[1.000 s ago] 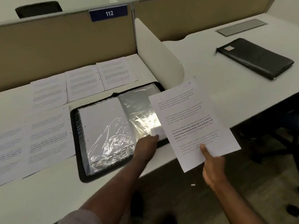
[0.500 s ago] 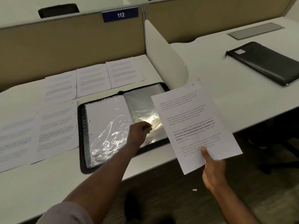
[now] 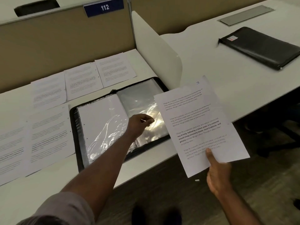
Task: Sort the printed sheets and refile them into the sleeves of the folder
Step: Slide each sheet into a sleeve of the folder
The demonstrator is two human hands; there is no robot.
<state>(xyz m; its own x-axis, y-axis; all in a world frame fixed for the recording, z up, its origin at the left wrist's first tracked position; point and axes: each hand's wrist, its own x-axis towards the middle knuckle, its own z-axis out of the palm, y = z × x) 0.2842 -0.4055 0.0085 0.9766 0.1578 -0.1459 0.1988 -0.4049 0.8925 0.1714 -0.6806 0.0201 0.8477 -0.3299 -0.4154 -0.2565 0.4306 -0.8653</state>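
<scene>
- Right hand grip: thumb on top, fingers under, pinching the near edge of a printed sheet marked with a handwritten 3. Sheet is held in the air off the near table edge, just right of the folder.
- Left hand grip: fingers curled over the folder's right-hand page, apparently pinching the edge of a clear sleeve; can't confirm the film is actually caught.
- Folder: black, zip-edged, lying open on the table. Left sleeve already has a sheet in it; right sleeve looks empty.
- Handling: sheet is light and floppy, will buckle if pushed from one corner. Better to hold it by an edge and feed it square. Sleeve film is thin, slick and glary, so the mouth needs spreading first.
- More printed sheets laid out in rows left of and beyond the folder.
- A second, closed black folder sits far right.
</scene>
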